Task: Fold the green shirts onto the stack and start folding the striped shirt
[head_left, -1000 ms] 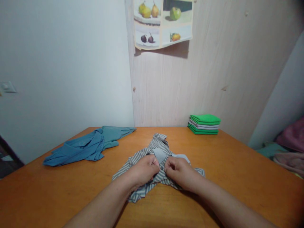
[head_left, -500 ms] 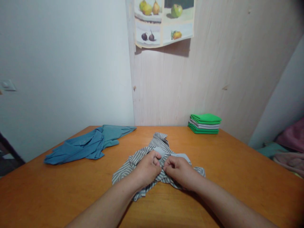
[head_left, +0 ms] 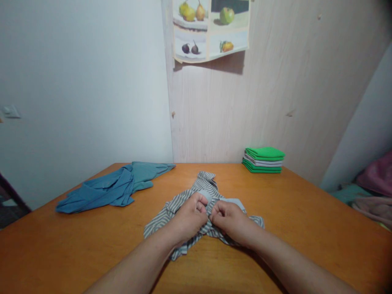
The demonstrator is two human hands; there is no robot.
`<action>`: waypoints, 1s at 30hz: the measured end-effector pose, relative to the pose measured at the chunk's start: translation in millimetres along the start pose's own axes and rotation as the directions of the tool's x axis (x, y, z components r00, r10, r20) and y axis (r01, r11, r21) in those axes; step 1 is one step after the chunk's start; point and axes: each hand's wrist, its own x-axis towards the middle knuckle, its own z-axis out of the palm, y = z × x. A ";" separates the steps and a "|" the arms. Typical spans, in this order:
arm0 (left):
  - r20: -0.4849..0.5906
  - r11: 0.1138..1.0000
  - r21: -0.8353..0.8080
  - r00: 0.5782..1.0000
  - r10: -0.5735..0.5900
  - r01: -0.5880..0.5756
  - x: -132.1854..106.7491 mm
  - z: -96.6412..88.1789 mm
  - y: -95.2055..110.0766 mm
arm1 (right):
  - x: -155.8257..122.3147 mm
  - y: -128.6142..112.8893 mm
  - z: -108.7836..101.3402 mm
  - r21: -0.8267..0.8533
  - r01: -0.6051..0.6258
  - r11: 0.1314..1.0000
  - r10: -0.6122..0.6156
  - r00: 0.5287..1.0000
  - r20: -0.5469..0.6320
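A crumpled grey-and-white striped shirt point(head_left: 179, 202) lies on the wooden table in front of me, with plain light grey bands near its middle that look like a collar or placket. My left hand point(head_left: 192, 214) is closed in a pinch on the cloth near one grey band. Close beside it, my right hand point(head_left: 228, 218) pinches the same garment, its fingertips almost meeting those of the left. What exactly lies between the fingertips is too small to make out. One striped part stretches away from me, beyond both hands.
Blue and teal garments point(head_left: 113, 187) lie loosely along the table's left side. A neat stack of folded green and white cloths point(head_left: 263, 160) stands at the back right. The orange-brown table point(head_left: 294, 245) ends at the wall. More fabric point(head_left: 375, 183) is heaped beyond its right edge.
Almost nothing differs. Both hands keep the same pinch on the striped shirt, and the view has shifted very slightly.
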 end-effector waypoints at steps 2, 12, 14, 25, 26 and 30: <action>0.005 1.000 0.007 1.000 0.012 -0.012 -0.5 -0.4 0.6 | 1.1 1.3 1.5 -0.001 -0.002 1.000 0.002 1.000 -0.013; 0.100 0.997 -0.020 0.992 0.078 -0.076 0.4 -1.8 -2.7 | 2.2 5.7 -1.7 0.254 -0.134 0.958 0.117 0.990 0.080; 0.117 0.996 -0.016 0.989 0.085 -0.084 0.9 0.1 -5.8 | 1.2 3.5 -2.7 0.272 -0.155 0.950 0.130 0.985 0.109; 0.048 0.992 0.102 0.996 0.072 -0.077 0.9 2.4 -6.0 | 2.0 4.7 0.5 0.320 -0.156 0.935 0.135 0.987 0.086; 0.046 0.991 0.109 0.996 0.078 -0.082 1.2 2.3 -6.3 | 2.7 5.3 1.2 0.345 -0.171 0.923 0.151 0.985 0.085; 0.039 0.982 0.155 0.994 0.103 -0.108 1.2 2.4 -7.2 | 4.2 4.8 3.1 0.426 -0.190 0.885 0.187 0.981 0.049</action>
